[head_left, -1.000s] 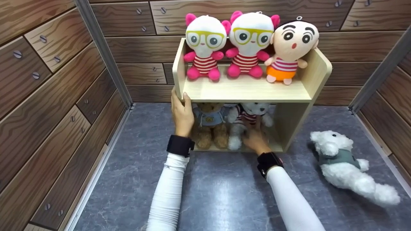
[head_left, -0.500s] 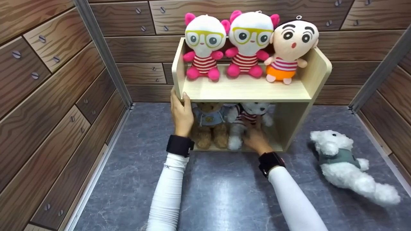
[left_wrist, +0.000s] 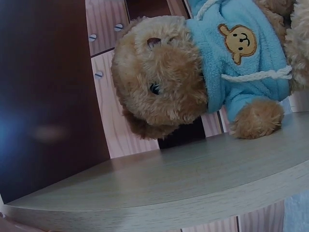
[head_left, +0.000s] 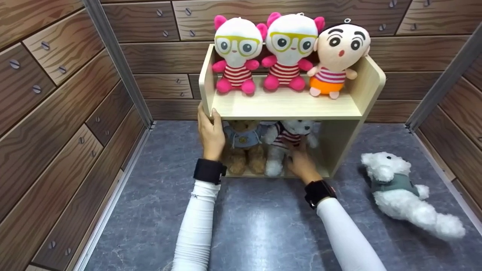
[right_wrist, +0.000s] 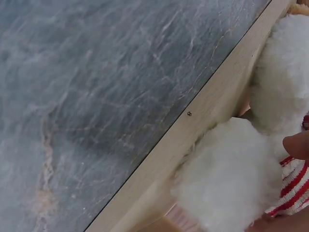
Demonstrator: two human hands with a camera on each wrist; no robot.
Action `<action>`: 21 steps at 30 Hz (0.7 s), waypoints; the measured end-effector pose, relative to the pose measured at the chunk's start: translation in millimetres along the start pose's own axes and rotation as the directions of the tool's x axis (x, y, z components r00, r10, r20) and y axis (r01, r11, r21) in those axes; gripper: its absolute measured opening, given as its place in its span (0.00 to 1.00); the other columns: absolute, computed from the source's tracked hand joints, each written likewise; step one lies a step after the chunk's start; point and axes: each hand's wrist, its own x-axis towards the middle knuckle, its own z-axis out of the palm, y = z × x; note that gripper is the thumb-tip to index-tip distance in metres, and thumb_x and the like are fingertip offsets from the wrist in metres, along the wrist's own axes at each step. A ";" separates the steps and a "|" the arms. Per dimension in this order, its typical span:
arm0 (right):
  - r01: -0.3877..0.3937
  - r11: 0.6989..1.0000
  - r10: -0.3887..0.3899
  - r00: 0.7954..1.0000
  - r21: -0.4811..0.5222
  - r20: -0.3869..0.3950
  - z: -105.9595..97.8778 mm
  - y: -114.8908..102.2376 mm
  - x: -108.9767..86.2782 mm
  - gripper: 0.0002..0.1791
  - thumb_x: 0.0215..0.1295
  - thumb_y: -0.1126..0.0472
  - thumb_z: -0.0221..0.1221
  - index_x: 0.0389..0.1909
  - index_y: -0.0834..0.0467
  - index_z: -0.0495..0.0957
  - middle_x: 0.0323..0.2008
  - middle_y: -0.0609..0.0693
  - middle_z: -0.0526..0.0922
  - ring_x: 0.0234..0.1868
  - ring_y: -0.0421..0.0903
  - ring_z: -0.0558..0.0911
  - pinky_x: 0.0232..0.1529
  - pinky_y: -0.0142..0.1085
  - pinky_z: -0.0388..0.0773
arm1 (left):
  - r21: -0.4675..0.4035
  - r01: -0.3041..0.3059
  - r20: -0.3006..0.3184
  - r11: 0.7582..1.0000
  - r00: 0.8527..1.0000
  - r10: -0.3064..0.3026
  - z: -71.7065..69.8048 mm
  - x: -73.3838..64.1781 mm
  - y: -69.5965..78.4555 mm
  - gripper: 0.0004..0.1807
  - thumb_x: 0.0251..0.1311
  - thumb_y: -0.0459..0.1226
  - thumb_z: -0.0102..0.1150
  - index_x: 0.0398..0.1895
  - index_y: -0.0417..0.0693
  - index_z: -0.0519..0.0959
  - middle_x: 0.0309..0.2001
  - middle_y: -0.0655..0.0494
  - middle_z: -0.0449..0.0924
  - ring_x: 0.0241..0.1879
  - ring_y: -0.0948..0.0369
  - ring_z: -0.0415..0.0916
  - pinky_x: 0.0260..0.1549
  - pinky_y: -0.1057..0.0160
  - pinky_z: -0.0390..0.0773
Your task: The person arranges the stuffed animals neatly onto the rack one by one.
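Note:
My left hand (head_left: 211, 133) grips the left side panel of a pale wooden two-tier shelf (head_left: 286, 107), thumb at its front edge. My right hand (head_left: 302, 162) reaches into the lower tier and holds a white teddy bear (head_left: 274, 162) in a red-and-white striped shirt by its belly. In the right wrist view, a thumb or finger and another digit lie on either side of the striped shirt (right_wrist: 294, 186). Beside it sits a brown teddy bear (head_left: 244, 140) in a light blue hoodie, its head partly hidden by the upper board; the left wrist view shows its face.
On the top tier sit two pink-and-white plush toys with yellow glasses (head_left: 237, 49) (head_left: 292, 45) and a boy doll (head_left: 335, 60) in orange shorts. A white plush dog (head_left: 399, 188) in a green vest lies on the grey floor to the right. Wood-patterned walls (head_left: 158, 60) enclose the space.
The head view has shifted slightly, so everything appears a little further left. My right wrist has moved slightly to the right, while both hands keep their places on shelf and bear.

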 end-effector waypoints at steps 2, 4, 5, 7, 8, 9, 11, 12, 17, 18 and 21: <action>0.005 1.000 -0.005 1.000 -0.007 -0.003 0.6 0.2 -0.6 0.38 0.61 0.70 0.60 0.73 0.48 0.67 0.73 0.78 0.42 0.64 0.80 0.63 0.45 0.65 0.75 | 0.001 0.005 -0.003 1.000 1.000 -0.005 -0.1 0.3 -0.2 0.29 0.75 0.41 0.43 0.74 0.35 0.58 0.69 0.38 0.66 0.69 0.48 0.65 0.69 0.54 0.63; 0.018 1.000 -0.018 1.000 -0.017 -0.018 1.3 0.8 -1.4 0.37 0.61 0.70 0.60 0.73 0.49 0.68 0.73 0.78 0.43 0.63 0.80 0.64 0.48 0.67 0.73 | 0.004 0.008 -0.002 1.000 1.000 -0.008 -0.2 0.1 -0.2 0.29 0.75 0.41 0.43 0.74 0.35 0.58 0.69 0.38 0.65 0.69 0.48 0.65 0.69 0.55 0.63; 0.020 1.000 -0.020 0.999 -0.018 -0.028 1.3 0.6 -1.9 0.37 0.60 0.71 0.60 0.72 0.49 0.68 0.73 0.78 0.44 0.63 0.80 0.64 0.48 0.67 0.74 | 0.005 0.008 -0.001 1.000 1.000 -0.008 -0.2 0.0 -0.2 0.29 0.75 0.41 0.43 0.74 0.35 0.58 0.69 0.38 0.65 0.69 0.48 0.65 0.69 0.55 0.63; 0.025 0.999 -0.026 0.999 -0.024 -0.045 1.1 0.6 -3.3 0.37 0.60 0.71 0.61 0.72 0.50 0.69 0.73 0.77 0.45 0.63 0.80 0.65 0.48 0.67 0.73 | 0.008 0.010 0.004 1.000 1.000 -0.010 0.0 -0.5 -0.1 0.29 0.76 0.41 0.43 0.74 0.36 0.58 0.70 0.38 0.65 0.69 0.48 0.65 0.69 0.55 0.63; 0.029 0.999 -0.030 0.998 -0.028 -0.053 0.5 0.4 -4.2 0.37 0.59 0.71 0.61 0.71 0.51 0.69 0.73 0.77 0.46 0.63 0.79 0.65 0.49 0.67 0.73 | 0.008 0.013 0.004 1.000 1.000 -0.013 0.1 -0.9 0.0 0.29 0.76 0.41 0.43 0.74 0.36 0.58 0.69 0.38 0.65 0.69 0.48 0.65 0.68 0.55 0.64; 0.031 0.999 -0.033 0.998 -0.031 -0.057 -0.1 0.3 -5.2 0.37 0.58 0.71 0.61 0.71 0.52 0.69 0.73 0.77 0.46 0.63 0.79 0.65 0.49 0.67 0.73 | 0.008 0.016 0.004 1.000 1.000 -0.016 0.1 -1.3 0.2 0.29 0.76 0.41 0.43 0.74 0.36 0.58 0.69 0.38 0.66 0.69 0.49 0.66 0.68 0.55 0.64; 0.030 0.999 -0.031 0.998 -0.029 -0.056 -2.2 -0.6 -7.1 0.38 0.57 0.73 0.60 0.71 0.52 0.69 0.74 0.75 0.47 0.63 0.78 0.65 0.48 0.66 0.74 | 0.007 0.023 0.002 1.000 1.000 -0.023 0.0 -1.9 0.8 0.29 0.76 0.41 0.43 0.74 0.36 0.58 0.69 0.39 0.66 0.68 0.49 0.66 0.68 0.54 0.65; 0.030 0.999 -0.032 0.998 -0.028 -0.054 -3.2 -0.7 -8.0 0.38 0.58 0.73 0.60 0.71 0.52 0.69 0.74 0.74 0.48 0.63 0.78 0.66 0.48 0.66 0.75 | 0.005 0.026 -0.001 1.000 1.000 -0.026 -0.1 -1.9 1.0 0.29 0.76 0.41 0.43 0.74 0.37 0.58 0.69 0.39 0.66 0.68 0.49 0.66 0.67 0.54 0.65; 0.039 0.998 -0.041 0.998 -0.040 -0.054 -8.2 1.1 -13.9 0.35 0.60 0.73 0.57 0.71 0.54 0.69 0.75 0.70 0.53 0.60 0.73 0.72 0.44 0.61 0.77 | -0.003 0.026 -0.006 1.000 1.000 -0.026 -0.2 -1.2 2.5 0.29 0.76 0.42 0.42 0.74 0.37 0.58 0.69 0.40 0.66 0.68 0.50 0.66 0.67 0.54 0.65; 0.043 0.998 -0.046 0.997 -0.045 -0.058 -8.9 2.3 -15.7 0.34 0.61 0.72 0.56 0.71 0.55 0.69 0.75 0.70 0.54 0.59 0.72 0.73 0.46 0.61 0.76 | -0.006 0.025 -0.006 1.000 1.000 -0.025 0.0 -1.1 2.6 0.29 0.76 0.42 0.42 0.74 0.37 0.58 0.69 0.39 0.66 0.69 0.50 0.65 0.67 0.54 0.65; 0.064 0.996 -0.068 0.996 -0.058 -0.063 -11.4 6.6 -24.1 0.33 0.60 0.72 0.55 0.70 0.60 0.69 0.73 0.69 0.59 0.61 0.71 0.73 0.54 0.61 0.74 | -0.009 0.032 0.005 0.999 0.999 -0.032 1.2 -1.8 2.5 0.29 0.76 0.42 0.42 0.75 0.37 0.57 0.69 0.39 0.65 0.69 0.50 0.65 0.67 0.53 0.65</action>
